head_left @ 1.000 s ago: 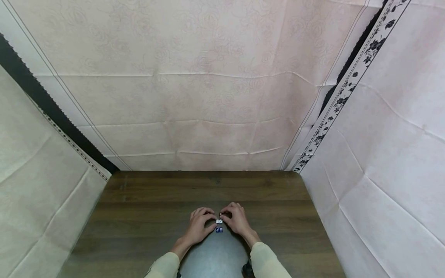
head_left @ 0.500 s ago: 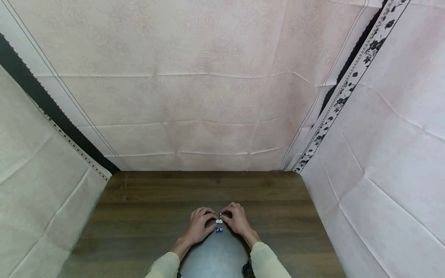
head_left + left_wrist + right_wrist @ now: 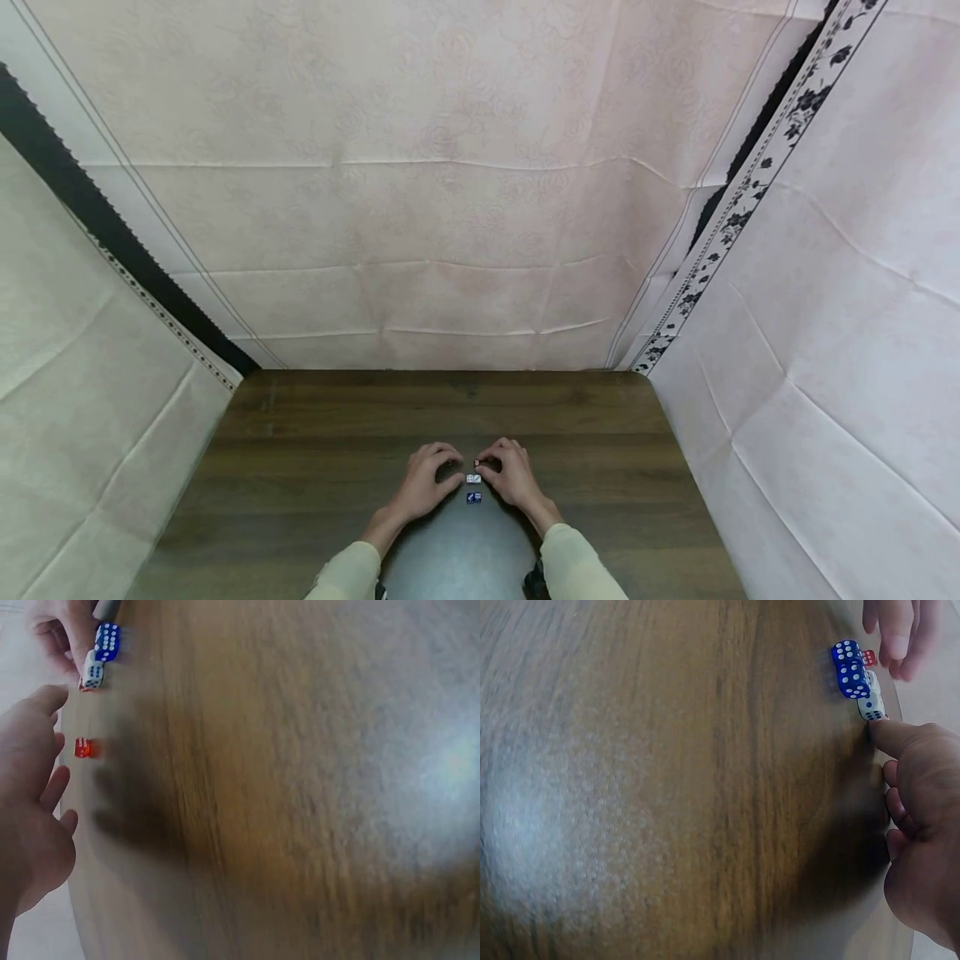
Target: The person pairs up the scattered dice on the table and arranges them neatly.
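Note:
In the head view, two white dice point(image 3: 473, 479) stand side by side between the hands, with two blue dice point(image 3: 474, 497) nearer the body. My right hand point(image 3: 514, 479) pinches a small red die point(image 3: 476, 462) between thumb and index fingertips; its thumb meets a white die point(image 3: 871, 712) in the right wrist view. My left hand point(image 3: 426, 482) is left of the dice, its thumb and index finger apart with nothing gripped. Another red die point(image 3: 82, 747) lies on the table beside the left hand in the left wrist view.
The dice stand on a brown wood-grain table point(image 3: 337, 408). Pale patterned cloth point(image 3: 450, 208) hangs behind it, with more white cloth point(image 3: 825, 375) at the right. A rounded grey shape point(image 3: 461, 550) sits between the forearms.
My left hand has drawn back slightly to the left, away from the white dice, and its fingers have parted from them. My right hand and the dice look unmoved.

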{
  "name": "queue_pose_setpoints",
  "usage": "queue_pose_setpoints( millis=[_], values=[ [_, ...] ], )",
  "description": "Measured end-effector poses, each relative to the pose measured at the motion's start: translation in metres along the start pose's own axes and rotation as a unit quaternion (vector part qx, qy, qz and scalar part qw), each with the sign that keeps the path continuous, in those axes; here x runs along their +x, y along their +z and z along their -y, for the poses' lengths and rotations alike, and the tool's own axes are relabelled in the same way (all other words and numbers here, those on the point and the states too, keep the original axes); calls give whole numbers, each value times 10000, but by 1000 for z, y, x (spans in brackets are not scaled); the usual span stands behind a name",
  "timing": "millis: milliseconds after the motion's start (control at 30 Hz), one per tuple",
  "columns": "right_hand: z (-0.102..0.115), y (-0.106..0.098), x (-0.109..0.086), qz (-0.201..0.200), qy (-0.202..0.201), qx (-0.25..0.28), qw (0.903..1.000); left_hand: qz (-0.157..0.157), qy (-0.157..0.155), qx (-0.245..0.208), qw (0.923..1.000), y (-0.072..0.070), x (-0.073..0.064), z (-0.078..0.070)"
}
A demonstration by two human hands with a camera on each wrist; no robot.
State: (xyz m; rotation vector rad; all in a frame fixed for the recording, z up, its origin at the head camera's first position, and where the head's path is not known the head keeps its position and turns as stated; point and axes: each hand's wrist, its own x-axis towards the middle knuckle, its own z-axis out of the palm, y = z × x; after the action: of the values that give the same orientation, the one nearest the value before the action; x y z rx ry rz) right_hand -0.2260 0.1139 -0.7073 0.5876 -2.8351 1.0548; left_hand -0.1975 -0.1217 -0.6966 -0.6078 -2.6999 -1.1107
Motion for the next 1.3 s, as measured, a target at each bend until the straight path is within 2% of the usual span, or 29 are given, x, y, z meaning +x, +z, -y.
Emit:
queue_pose_setpoints(
  millis=[133, 300, 400, 700, 867, 1033, 1300],
  values=[
    [0, 0, 0, -3, 25, 1, 10000, -359, -219, 159, 9990, -4, 0, 5],
    [0, 0, 0, -15, 44, 45, 10000, -389, -660, 174, 9969, -7, -1, 12],
    [0, 0, 0, -22, 63, 92, 9999, -423, -794, 272, 9956, -6, -1, 14],
    [0, 0, -1, -61, 5, -36, 10000, -480, -942, 529, 9930, 0, -1, 17],
    [1, 0, -1, -41, 36, 80, 10000, -536, -989, 657, 9915, 4, 0, 18],
    [4, -2, -1, 11, 128, 192, 9997, -603, -928, 776, 9908, 5, 1, 19],
    [3, -3, -1, -56, 48, 196, 9998, -570, -917, 735, 9914, 5, 2, 18]
  ],
)
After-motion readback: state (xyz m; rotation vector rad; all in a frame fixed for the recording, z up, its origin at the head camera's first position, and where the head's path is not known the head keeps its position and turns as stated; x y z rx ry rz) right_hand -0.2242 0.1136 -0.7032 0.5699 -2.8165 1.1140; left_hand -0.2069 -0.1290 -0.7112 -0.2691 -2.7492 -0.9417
